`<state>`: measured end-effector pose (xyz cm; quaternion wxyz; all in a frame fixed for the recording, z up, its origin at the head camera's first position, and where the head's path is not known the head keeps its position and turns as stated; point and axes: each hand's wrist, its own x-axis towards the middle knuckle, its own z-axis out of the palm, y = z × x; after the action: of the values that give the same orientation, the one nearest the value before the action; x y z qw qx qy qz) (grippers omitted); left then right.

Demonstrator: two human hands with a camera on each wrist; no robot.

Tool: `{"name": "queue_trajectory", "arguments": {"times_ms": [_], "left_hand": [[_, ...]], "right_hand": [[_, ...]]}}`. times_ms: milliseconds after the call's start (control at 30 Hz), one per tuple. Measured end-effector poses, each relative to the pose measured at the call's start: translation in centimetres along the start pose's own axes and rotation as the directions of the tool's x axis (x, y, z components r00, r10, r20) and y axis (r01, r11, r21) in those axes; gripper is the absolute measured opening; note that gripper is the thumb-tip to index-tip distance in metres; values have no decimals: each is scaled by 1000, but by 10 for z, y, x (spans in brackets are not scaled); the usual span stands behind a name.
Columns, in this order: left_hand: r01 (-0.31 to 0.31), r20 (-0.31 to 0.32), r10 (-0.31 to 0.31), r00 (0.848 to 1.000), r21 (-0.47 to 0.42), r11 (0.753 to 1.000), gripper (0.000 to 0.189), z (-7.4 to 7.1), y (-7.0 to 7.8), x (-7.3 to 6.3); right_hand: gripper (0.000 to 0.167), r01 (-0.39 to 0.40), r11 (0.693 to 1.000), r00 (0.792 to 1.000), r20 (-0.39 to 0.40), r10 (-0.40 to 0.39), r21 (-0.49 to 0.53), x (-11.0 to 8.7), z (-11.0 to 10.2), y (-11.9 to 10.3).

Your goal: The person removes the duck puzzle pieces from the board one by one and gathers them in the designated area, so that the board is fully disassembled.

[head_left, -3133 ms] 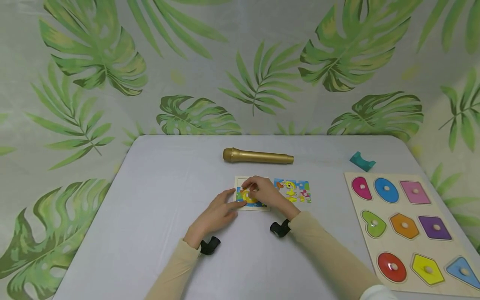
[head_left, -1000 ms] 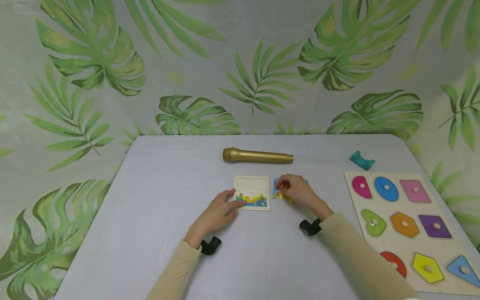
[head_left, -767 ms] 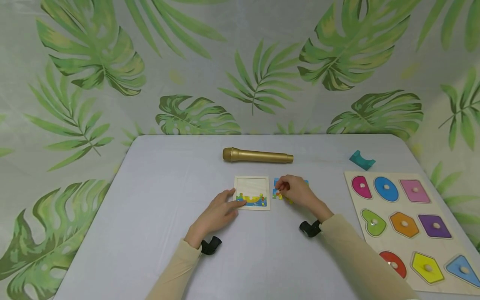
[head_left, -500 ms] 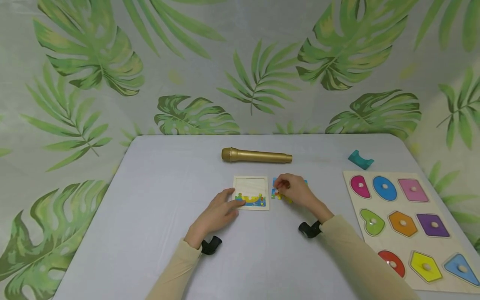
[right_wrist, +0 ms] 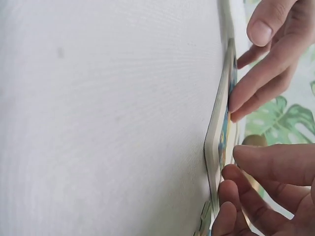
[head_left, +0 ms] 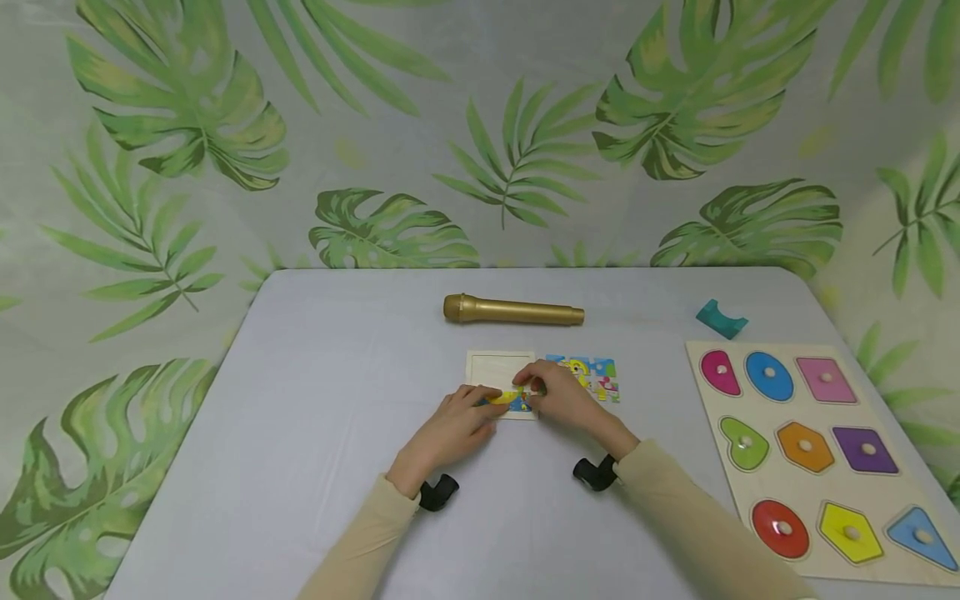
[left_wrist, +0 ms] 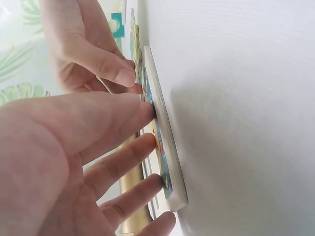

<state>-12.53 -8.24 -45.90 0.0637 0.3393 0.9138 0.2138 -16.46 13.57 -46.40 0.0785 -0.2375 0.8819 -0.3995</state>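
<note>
A small wooden puzzle tray [head_left: 501, 353] lies flat at the middle of the table. Along its near side runs a row of blue and yellow puzzle pieces [head_left: 517, 406]; the far part shows bare wood. My left hand [head_left: 452, 422] rests its extended fingertips on that row, as the left wrist view also shows. At the tray's right side, my right hand [head_left: 564, 400] has thumb and forefinger drawn together in a pinch on a small puzzle piece, mostly hidden by the fingers. Right of the tray lie several loose puzzle pieces [head_left: 604, 367], partly covered by the right hand.
Behind the tray lies a gold toy microphone [head_left: 517, 312]. At the right, a large wooden shape board [head_left: 795, 521] carries coloured knobbed shapes, with a teal curved block [head_left: 722, 320] beyond it. The white table [head_left: 300, 350] ends at a leaf-patterned backdrop.
My right hand has moved left from the loose pieces to the tray's right side, uncovering several of those pieces. My left hand has shifted slightly right over the row in the tray.
</note>
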Motion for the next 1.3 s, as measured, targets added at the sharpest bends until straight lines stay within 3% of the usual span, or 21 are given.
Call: {"name": "queue_trajectory", "arguments": {"times_ms": [167, 400, 733, 933, 1167, 1300], "left_hand": [[4, -10, -3, 1000, 31, 1000, 32, 2, 0, 2], [7, -20, -7, 1000, 28, 1000, 30, 0, 2, 2], [10, -8, -9, 1000, 19, 1000, 31, -2, 4, 2], [7, -15, -6, 1000, 22, 1000, 31, 0, 3, 3], [1, -24, 0, 1000, 15, 1000, 30, -1, 3, 2], [6, -25, -5, 1000, 16, 1000, 31, 0, 3, 2]], "right_hand": [[20, -11, 1000, 1000, -18, 11, 12, 0, 2, -1], [23, -39, 990, 998, -51, 46, 134, 0, 0, -4], [18, 20, 1000, 999, -39, -20, 5, 2, 4, 2], [18, 33, 999, 999, -28, -34, -13, 2, 5, 4], [20, -26, 994, 999, -45, 31, 107, -2, -6, 5], [17, -56, 991, 998, -26, 60, 126, -7, -22, 11]]}}
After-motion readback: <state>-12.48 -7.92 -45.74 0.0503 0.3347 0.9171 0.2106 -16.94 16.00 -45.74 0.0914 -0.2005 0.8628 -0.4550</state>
